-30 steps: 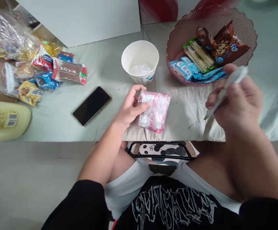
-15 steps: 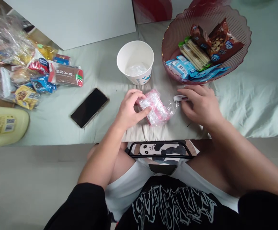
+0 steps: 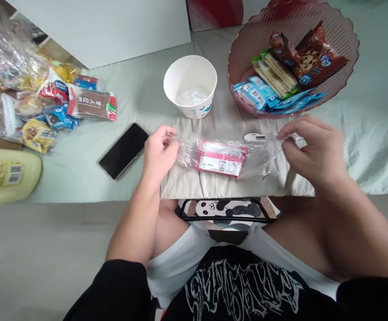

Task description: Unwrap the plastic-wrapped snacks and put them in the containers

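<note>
A clear plastic bag (image 3: 257, 156) is stretched sideways between my two hands, with a pink and white packet (image 3: 220, 159) in its middle. My left hand (image 3: 162, 149) pinches the bag's left end near the phone. The bag's right end is pinched by my right hand (image 3: 311, 147), which is slightly blurred. A white utility knife (image 3: 259, 137) lies on the cloth just behind the bag, its right end close to my right fingers. Behind the packet stands a white paper cup (image 3: 190, 82) with crumpled clear plastic inside.
A pink ribbed bowl (image 3: 247, 49) holding several snack packets stands at the back right. A black phone (image 3: 124, 150) lies left of my left hand. Packaged snacks (image 3: 92, 102) and a pale yellow bottle (image 3: 10, 174) are at the far left. A white panel (image 3: 113, 31) stands behind.
My hands have moved apart, the left leftward and the right rightward off the knife. The bag is now spread out, and the packet lies flat with its printed label showing.
</note>
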### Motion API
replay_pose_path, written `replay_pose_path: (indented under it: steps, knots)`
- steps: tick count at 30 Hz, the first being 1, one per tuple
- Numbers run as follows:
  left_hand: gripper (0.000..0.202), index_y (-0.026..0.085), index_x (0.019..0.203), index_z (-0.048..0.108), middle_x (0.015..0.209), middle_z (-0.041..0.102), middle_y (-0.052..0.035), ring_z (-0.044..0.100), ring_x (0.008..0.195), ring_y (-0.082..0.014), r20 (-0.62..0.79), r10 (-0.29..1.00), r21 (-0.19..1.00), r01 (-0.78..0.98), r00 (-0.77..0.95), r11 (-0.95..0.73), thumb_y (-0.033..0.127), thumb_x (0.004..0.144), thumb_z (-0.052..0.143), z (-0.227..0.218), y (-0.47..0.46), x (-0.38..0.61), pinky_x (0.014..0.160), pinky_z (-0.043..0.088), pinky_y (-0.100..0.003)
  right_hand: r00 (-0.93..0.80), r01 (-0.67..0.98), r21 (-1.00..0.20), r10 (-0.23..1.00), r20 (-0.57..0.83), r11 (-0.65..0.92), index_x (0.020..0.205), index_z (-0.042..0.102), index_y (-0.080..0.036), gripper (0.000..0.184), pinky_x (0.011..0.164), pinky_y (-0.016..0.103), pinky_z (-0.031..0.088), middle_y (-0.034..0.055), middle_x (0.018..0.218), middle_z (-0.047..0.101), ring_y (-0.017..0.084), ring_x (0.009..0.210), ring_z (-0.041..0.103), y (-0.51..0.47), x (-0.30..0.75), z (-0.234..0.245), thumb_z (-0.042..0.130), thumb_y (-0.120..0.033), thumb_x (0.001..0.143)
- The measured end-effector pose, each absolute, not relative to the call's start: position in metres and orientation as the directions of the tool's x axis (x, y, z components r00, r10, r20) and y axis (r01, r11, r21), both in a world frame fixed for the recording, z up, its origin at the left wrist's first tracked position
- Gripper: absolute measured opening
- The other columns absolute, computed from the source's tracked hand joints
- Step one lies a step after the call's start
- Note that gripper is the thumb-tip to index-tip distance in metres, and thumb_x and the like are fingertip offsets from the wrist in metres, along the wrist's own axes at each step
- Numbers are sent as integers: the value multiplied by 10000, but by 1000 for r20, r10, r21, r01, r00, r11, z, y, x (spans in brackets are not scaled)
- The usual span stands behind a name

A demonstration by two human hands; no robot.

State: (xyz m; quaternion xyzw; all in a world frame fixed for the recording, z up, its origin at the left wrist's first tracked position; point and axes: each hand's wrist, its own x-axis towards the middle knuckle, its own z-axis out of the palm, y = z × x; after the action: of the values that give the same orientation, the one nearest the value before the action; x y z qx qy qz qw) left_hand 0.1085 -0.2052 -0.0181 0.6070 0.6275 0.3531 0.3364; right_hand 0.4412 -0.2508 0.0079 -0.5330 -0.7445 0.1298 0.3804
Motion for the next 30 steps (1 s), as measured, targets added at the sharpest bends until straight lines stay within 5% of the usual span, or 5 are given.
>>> replay_pose_path:
  steps: [6, 10, 17, 23, 30]
  knots:
    - [142, 256, 743, 590, 756, 616, -8, 602, 728, -195, 674, 731, 613, 474, 105, -633, 124, 701, 561, 3, -225, 114, 661, 488, -374, -252, 528, -503, 693, 676, 684, 994, 715, -318, 309, 722, 446, 552, 59, 833, 678, 264, 801, 667, -275, 425, 26, 560, -96, 845]
    - [156, 253, 775, 664, 798, 699, -15, 648, 763, -217, 448, 739, 517, 529, 503, -673, 128, 725, 586, 9, -237, 123, 738, 551, -416, -601, 469, -499, 677, 425, 729, 1031, 726, -278, 216, 810, 425, 603, 49, 956, 776, 251, 922, 731, -279, 405, 25, 615, -163, 886]
    - [495, 188, 1338, 641, 1489, 585, -150, 532, 1418, -340, 107, 906, 532, 747, 410, -400, 317, 861, 673, -12, -223, 118, 1198, 455, -533, -349, 847, -337, 909, 229, 410, 1217, 708, -227, 318, 763, 406, 544, 109, 1217, 770, 294, 1026, 720, -267, 405, 4, 585, -218, 924]
    - [22, 226, 851, 697, 1225, 689, -91, 653, 1217, -291, 160, 932, 563, 746, 325, -357, 229, 830, 691, -6, -220, 114, 1089, 534, -492, -350, 859, -316, 913, 209, 402, 1101, 735, -221, 233, 787, 426, 459, 93, 863, 762, 293, 889, 687, -267, 406, 2, 563, -236, 945]
    - [116, 227, 700, 607, 844, 748, -19, 702, 785, -189, 307, 879, 637, 607, 365, -475, 242, 805, 652, 16, -229, 108, 766, 599, -364, -379, 797, -353, 861, 338, 489, 966, 706, -287, 150, 817, 421, 516, 51, 938, 764, 253, 891, 703, -271, 407, 19, 589, -196, 945]
